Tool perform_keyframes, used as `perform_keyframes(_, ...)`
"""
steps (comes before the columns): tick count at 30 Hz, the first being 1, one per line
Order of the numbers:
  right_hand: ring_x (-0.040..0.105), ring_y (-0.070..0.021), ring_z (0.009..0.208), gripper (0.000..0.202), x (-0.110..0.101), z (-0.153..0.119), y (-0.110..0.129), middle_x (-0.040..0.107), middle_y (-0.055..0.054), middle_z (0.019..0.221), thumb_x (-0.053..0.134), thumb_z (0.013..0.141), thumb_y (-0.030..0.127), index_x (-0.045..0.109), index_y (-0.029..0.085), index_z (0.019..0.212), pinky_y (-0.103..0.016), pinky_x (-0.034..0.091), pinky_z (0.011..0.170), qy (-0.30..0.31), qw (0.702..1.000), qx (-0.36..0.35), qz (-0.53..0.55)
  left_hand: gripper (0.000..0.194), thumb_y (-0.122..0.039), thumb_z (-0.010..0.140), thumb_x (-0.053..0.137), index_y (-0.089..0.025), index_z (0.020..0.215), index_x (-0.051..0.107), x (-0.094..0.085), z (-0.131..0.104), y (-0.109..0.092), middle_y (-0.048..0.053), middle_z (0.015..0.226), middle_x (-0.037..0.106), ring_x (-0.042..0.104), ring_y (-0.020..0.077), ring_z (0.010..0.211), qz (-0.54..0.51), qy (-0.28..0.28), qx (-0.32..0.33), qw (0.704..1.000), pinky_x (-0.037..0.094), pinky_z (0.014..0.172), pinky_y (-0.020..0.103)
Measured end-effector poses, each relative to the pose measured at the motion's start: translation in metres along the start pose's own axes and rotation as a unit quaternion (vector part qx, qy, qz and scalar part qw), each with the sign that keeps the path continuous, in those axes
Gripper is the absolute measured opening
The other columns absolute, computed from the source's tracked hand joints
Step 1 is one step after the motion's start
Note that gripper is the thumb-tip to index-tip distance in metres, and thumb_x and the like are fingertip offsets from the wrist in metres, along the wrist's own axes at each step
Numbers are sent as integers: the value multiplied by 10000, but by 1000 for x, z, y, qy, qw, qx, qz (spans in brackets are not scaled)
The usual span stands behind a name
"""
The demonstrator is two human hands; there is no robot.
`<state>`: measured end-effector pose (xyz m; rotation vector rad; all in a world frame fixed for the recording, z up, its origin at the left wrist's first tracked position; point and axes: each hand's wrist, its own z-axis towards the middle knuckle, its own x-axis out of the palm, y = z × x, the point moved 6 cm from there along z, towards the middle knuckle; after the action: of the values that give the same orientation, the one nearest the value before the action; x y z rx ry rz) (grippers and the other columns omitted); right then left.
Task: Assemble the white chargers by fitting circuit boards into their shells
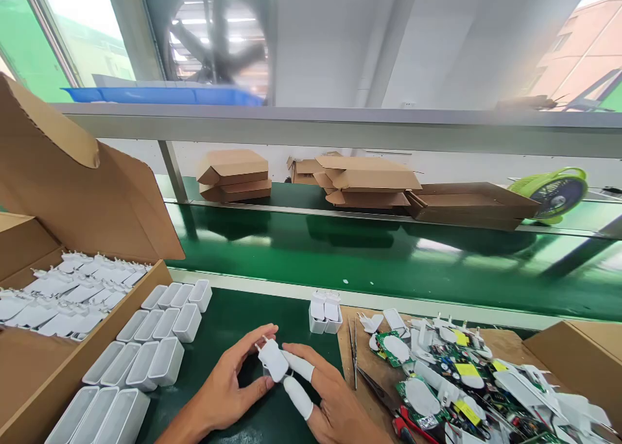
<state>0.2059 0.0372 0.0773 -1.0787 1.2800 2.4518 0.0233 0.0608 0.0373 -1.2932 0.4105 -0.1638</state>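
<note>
Between my two hands, above the green mat, is a small white plug piece [273,361] with metal prongs at its upper left end. My left hand [224,385] closes around it from the left, with the thumb against its lower side. From the right, my right hand [326,392] grips it between thumb and index finger, both covered by white finger cots. A greyish edge shows under the plug piece, but I cannot tell whether it is a separate part. Rows of open white plastic casings [166,361] stand left of my hands.
An open cardboard box [140,295] with rows of white plug parts is at far left. Two filled casings [324,317] stand behind my hands. Tweezers [353,353], red-handled pliers [381,389] and a pile of circuit boards and white parts [451,373] lie on cardboard at right.
</note>
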Motion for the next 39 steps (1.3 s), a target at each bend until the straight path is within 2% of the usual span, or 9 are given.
perform_keyframes(2,637,-242,1279,484,3,0,-3,636,-128,1410,520,944,93,588,228,1404,-380,545,1086,15,999,-17,-31,693,-513,904,775,-268,1503,527,-5,0,-2,143,1494,627,596,313,1376,-36,-15,-5,999,458,1179,523)
perform_keyframes(7,690,-228,1164,434,12,-2,-6,680,-106,1316,516,949,94,622,227,1348,-344,584,1008,38,993,-53,-96,458,-608,916,717,-212,1145,729,-9,3,-1,139,1252,775,728,290,1151,-70,-62,-34,995,572,1027,458)
perform_keyframes(12,706,-280,1180,544,18,-8,-8,550,-183,1510,504,817,20,601,158,1334,-368,621,966,35,977,-58,-204,441,-642,906,695,-208,887,621,0,8,-1,165,1222,777,721,306,1182,-97,-112,-41,988,589,962,442)
perform_keyframes(14,712,-294,1176,607,21,-9,-6,468,-186,1587,510,763,-8,592,164,1339,-376,626,954,55,971,-64,-223,411,-613,944,644,-223,845,561,4,10,-5,149,1167,789,749,288,1098,-68,-123,-38,989,611,876,410)
perform_keyframes(18,748,-299,1081,654,23,-10,-6,404,-198,1632,520,704,-26,594,156,1329,-375,641,902,64,966,-68,-241,218,-439,979,613,-233,911,590,8,14,-21,69,1020,789,744,228,898,26,-120,-20,992,589,791,355)
perform_keyframes(23,756,-334,1073,692,22,-12,-13,507,-241,1547,548,681,-13,584,138,1355,-426,658,879,74,957,-58,-273,149,-343,1029,520,-252,1042,638,6,10,-34,26,1000,769,730,197,871,166,-116,48,978,587,792,315)
perform_keyframes(30,735,-297,1134,644,22,-1,-6,620,-211,1414,452,860,16,430,147,1489,-370,651,905,41,964,-92,-245,137,-289,1068,546,-244,1125,662,9,2,-35,48,1074,753,721,190,980,171,-155,181,956,595,896,301)
perform_keyframes(35,724,-266,1149,562,20,9,2,605,-158,1413,458,905,51,514,233,1434,-337,648,907,45,975,-97,-195,220,-300,1086,502,-254,1214,675,4,4,-32,60,1158,746,717,196,1065,116,-126,138,976,594,955,309)
perform_keyframes(39,729,-209,1065,467,17,14,8,664,-96,1244,502,956,99,583,289,1375,-294,636,894,4,989,-84,-119,284,-317,1090,467,-265,1312,637,-6,3,-25,79,1299,698,683,215,1180,99,-141,68,983,569,1030,354)
